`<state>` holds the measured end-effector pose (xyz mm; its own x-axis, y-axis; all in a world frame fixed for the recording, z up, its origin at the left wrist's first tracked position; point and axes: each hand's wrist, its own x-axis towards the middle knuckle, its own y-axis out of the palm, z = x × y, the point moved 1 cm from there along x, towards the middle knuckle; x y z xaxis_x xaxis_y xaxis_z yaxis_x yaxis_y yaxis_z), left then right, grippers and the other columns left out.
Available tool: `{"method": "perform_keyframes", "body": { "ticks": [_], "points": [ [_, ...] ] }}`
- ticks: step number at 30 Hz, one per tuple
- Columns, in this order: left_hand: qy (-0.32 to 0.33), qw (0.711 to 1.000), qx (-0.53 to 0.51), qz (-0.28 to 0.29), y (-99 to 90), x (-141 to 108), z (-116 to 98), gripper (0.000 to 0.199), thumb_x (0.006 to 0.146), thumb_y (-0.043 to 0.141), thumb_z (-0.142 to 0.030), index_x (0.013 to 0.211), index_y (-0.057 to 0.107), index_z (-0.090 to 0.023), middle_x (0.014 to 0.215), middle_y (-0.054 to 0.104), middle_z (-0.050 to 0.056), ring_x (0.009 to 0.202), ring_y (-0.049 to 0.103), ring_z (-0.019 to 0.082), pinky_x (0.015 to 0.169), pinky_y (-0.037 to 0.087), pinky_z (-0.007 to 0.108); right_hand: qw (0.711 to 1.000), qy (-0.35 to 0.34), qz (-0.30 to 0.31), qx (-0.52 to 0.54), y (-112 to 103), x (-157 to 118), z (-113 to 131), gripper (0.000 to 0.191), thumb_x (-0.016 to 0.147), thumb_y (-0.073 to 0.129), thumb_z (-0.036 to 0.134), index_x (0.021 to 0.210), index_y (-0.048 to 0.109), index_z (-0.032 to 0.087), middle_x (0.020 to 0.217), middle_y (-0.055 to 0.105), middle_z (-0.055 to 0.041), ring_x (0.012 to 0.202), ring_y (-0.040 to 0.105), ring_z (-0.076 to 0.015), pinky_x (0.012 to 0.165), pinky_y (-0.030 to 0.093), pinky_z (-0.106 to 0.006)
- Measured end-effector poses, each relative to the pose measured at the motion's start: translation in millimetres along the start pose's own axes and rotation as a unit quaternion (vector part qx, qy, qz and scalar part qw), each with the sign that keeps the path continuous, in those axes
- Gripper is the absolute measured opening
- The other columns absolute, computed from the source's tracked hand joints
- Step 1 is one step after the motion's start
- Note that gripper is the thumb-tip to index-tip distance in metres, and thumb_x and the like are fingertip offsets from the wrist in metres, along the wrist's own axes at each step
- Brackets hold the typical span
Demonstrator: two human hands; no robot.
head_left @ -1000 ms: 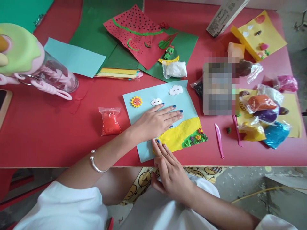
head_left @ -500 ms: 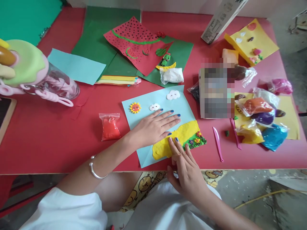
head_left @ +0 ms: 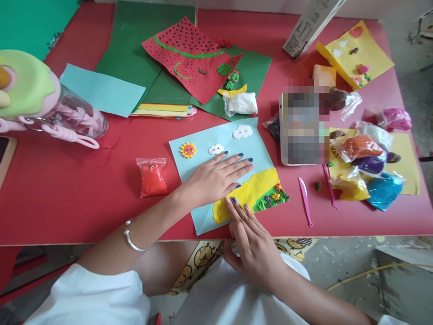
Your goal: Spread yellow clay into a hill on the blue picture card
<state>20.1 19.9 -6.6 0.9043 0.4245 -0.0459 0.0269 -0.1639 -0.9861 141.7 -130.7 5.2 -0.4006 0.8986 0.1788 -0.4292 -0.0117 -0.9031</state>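
Note:
A light blue sheet [head_left: 181, 167] lies on the red table, bearing a clay sun [head_left: 188, 150], two white clouds, a yellow clay patch [head_left: 260, 183] and a green strip with small flowers [head_left: 270, 198]. My left hand [head_left: 216, 178] rests flat on the sheet, fingers spread, its thumb by the yellow clay's upper edge. The fingertips of my right hand [head_left: 252, 239] touch the lower part of the yellow clay, with the fingers stretched out. Neither hand grasps anything.
Left of the sheet lies a bag of red clay [head_left: 152, 178]. Pink plastic knives [head_left: 305, 201] and several clay bags [head_left: 385, 189] are at the right, near a blurred device [head_left: 286, 131]. Behind are a watermelon picture [head_left: 189, 40] and a white box [head_left: 311, 27]. A bottle [head_left: 81, 113] stands left.
My right hand has moved left along the lower edge of the yellow clay, uncovering more of the green strip. My left hand stays in place on the sheet. The view has shifted slightly.

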Motion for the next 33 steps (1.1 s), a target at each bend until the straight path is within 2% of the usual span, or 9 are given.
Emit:
{"method": "perform_keyframes", "body": {
  "ticks": [3,8,13,20,24,29,31,33],
  "points": [
    [-0.003,1.000,-0.007,0.007,0.6,0.6,-0.3,0.051,0.104,0.028,-0.028,0.154,0.025,-0.019,0.160,0.027,-0.003,0.148,0.027,0.017,0.122,0.021,0.040,1.000,-0.005,0.003,0.013,1.2,0.2,1.7,0.029,0.073,0.045,0.009,0.099,0.057,0.013,0.144,0.048,-0.0251,0.141,0.038,-0.0278,0.110,0.047,-0.044],
    [-0.005,1.000,-0.017,0.011,0.1,0.2,0.3,0.052,0.104,0.030,-0.028,0.155,0.024,-0.021,0.160,0.028,-0.003,0.148,0.026,0.017,0.122,0.020,0.039,0.999,-0.005,0.012,0.032,1.9,1.0,4.4,0.029,0.072,0.045,0.007,0.097,0.058,0.011,0.143,0.050,-0.0246,0.139,0.042,-0.0276,0.111,0.046,-0.040],
    [-0.006,0.999,-0.034,0.007,0.8,0.2,1.3,0.051,0.105,0.027,-0.027,0.155,0.024,-0.019,0.160,0.027,-0.002,0.149,0.026,0.016,0.123,0.019,0.039,0.998,-0.011,0.014,0.063,1.7,1.3,6.7,0.027,0.071,0.044,0.007,0.094,0.058,0.013,0.145,0.048,-0.0227,0.138,0.044,-0.0275,0.112,0.046,-0.041],
    [-0.021,0.998,-0.061,-0.016,3.6,1.9,3.4,0.049,0.104,0.025,-0.023,0.153,0.030,-0.016,0.158,0.035,0.000,0.147,0.029,0.016,0.122,0.021,0.036,0.993,-0.033,0.033,0.106,1.9,3.8,11.8,0.023,0.071,0.045,0.009,0.091,0.054,0.017,0.144,0.049,-0.0236,0.137,0.045,-0.0266,0.112,0.045,-0.041],
    [-0.014,0.998,-0.064,-0.017,5.0,1.4,4.8,0.049,0.105,0.024,-0.024,0.153,0.030,-0.016,0.158,0.035,0.001,0.147,0.029,0.017,0.122,0.020,0.036,0.989,-0.040,0.030,0.136,-1.8,3.3,11.3,0.021,0.074,0.044,0.009,0.092,0.049,0.019,0.145,0.049,-0.0218,0.140,0.041,-0.0241,0.113,0.044,-0.043],
    [-0.012,0.998,-0.056,-0.025,4.0,0.5,4.7,0.049,0.104,0.026,-0.024,0.152,0.031,-0.017,0.158,0.035,0.001,0.147,0.029,0.016,0.122,0.021,0.035,0.997,0.039,-0.003,0.064,-4.4,2.6,1.1,0.019,0.077,0.046,0.009,0.093,0.045,0.020,0.152,0.037,-0.0265,0.147,0.024,-0.0326,0.110,0.041,-0.059],
    [-0.013,0.998,-0.053,-0.025,2.9,0.1,4.1,0.049,0.104,0.026,-0.023,0.152,0.031,-0.017,0.158,0.035,0.001,0.147,0.030,0.016,0.122,0.022,0.035,0.998,0.057,-0.003,0.037,-4.5,4.1,-3.7,0.019,0.077,0.046,0.008,0.093,0.045,0.019,0.152,0.035,-0.0279,0.146,0.025,-0.0341,0.109,0.042,-0.059],
    [-0.016,0.998,-0.053,-0.023,1.8,-0.1,3.5,0.049,0.104,0.027,-0.022,0.152,0.032,-0.016,0.158,0.035,0.001,0.147,0.030,0.016,0.122,0.022,0.036,0.998,0.051,0.000,0.023,-4.6,5.8,-6.9,0.021,0.078,0.046,0.007,0.097,0.046,0.018,0.151,0.038,-0.0272,0.144,0.033,-0.0329,0.109,0.045,-0.056]
  ]
}}
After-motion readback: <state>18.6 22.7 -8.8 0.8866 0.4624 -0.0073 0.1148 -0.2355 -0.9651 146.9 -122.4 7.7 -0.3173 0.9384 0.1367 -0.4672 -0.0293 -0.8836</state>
